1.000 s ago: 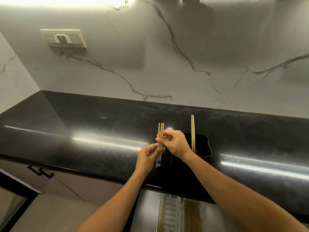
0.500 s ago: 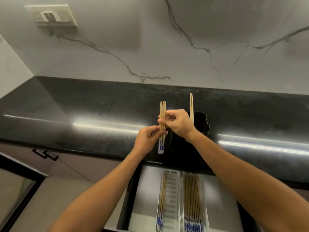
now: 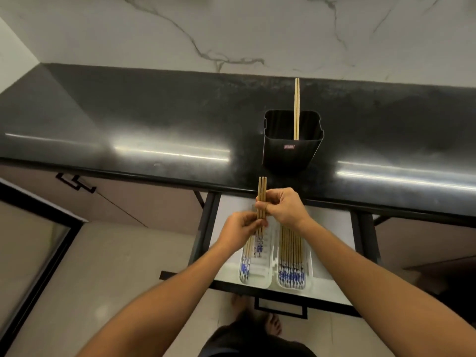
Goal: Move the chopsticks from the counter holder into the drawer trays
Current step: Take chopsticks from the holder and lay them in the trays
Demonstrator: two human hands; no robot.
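Small bundle of tan wooden chopsticks (image 3: 261, 199), pinched in both left hand (image 3: 240, 228) and right hand (image 3: 284, 206), now moved off black counter (image 3: 154, 119) to above left clear plastic drawer tray (image 3: 257, 269); one pair remains in black square holder (image 3: 292, 148).

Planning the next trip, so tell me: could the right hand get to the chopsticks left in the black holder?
Probably yes, once freed. The right hand now pinches the held chopsticks with the left hand. The remaining chopsticks stand clear above the holder, nothing between.

Both arms extended; left hand (image 3: 238, 228), right hand (image 3: 284, 207) fingers pinched closed.
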